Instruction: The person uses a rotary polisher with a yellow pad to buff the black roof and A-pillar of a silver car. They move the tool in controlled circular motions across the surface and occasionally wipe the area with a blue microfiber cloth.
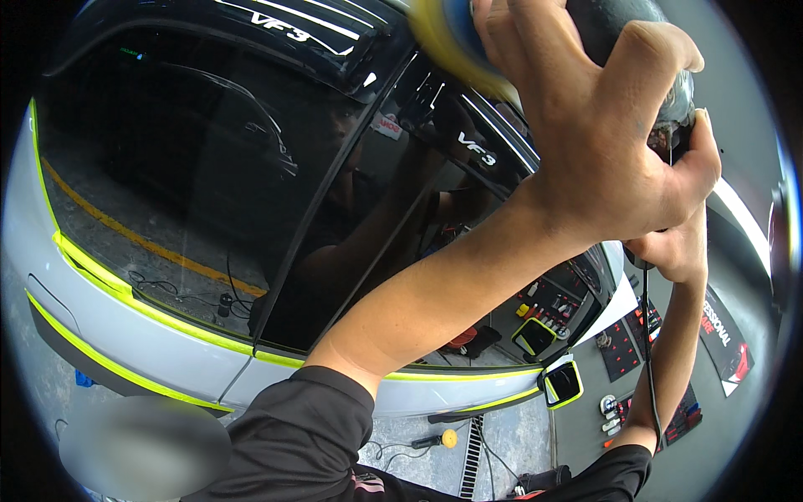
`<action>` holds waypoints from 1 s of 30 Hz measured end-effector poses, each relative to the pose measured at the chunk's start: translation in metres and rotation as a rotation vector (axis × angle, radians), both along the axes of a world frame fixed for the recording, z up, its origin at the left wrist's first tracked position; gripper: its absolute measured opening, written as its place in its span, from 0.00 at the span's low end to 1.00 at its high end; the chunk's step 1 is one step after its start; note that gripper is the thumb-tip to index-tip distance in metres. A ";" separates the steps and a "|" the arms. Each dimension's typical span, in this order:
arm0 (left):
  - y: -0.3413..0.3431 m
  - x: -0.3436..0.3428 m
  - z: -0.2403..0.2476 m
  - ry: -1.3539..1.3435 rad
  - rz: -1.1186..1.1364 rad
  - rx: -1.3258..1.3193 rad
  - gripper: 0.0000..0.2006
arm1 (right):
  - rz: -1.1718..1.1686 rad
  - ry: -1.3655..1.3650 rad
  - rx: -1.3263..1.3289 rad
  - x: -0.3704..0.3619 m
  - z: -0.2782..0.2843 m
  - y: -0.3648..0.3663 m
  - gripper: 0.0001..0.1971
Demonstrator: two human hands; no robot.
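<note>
Holds the polisher (611, 21) high at the upper right, beside the dark upper bodywork of the car (167, 322). Has the left hand's (606, 125) grip wrapped round the body, with fingers bent over it. Cannot tell the closing of the right hand's (669, 247) grip, mostly hidden behind the left hand near the cord end. Cannot tell of any contact between pad (435, 33) and bodywork either.

For good work here, probably best to lay the pad flat, press lightly and evenly, move in slow overlapping passes, and avoid tipping onto the rim or lingering at edges. Brace with both arms, given the high reach, and guide the cord (646, 318) clear of pad and paint.

Points the yellow-and-blue pad leftward, toward the car, and somewhat down the picture. Carries the body's long axis from the top edge downward and slightly right, to the cord end, with the upper end out of view.

Farther out, find dark glass (167, 192) above lime trim (209, 335), then a mirror (562, 383) low at the right. Beyond, on the floor (506, 427), see a yellow-ended tool (431, 441) near a drain (471, 460).
</note>
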State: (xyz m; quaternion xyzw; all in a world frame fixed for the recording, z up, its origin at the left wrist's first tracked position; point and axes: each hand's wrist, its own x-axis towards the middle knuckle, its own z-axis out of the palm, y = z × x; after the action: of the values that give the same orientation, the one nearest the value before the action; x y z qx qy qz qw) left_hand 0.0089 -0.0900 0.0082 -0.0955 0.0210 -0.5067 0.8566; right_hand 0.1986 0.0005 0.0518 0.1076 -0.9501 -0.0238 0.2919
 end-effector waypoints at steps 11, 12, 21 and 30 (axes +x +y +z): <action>0.003 0.001 -0.005 -0.022 -0.014 -0.026 0.17 | -0.020 -0.015 -0.043 0.002 -0.001 -0.005 0.31; 0.004 0.001 -0.005 -0.027 -0.010 -0.028 0.17 | -0.015 -0.001 -0.034 0.003 -0.002 0.000 0.31; 0.015 0.031 -0.025 -0.153 -0.080 -0.208 0.17 | -0.031 0.062 0.028 0.017 -0.008 0.027 0.34; 0.040 0.036 -0.014 -0.111 -0.112 -0.147 0.17 | -0.035 0.049 0.040 0.029 -0.008 0.051 0.34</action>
State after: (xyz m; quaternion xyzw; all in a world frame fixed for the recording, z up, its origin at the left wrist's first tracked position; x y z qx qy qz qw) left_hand 0.0451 -0.0503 -0.0063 -0.1287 -0.0583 -0.5585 0.8174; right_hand 0.2274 0.0517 0.0441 0.0963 -0.9438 -0.0505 0.3122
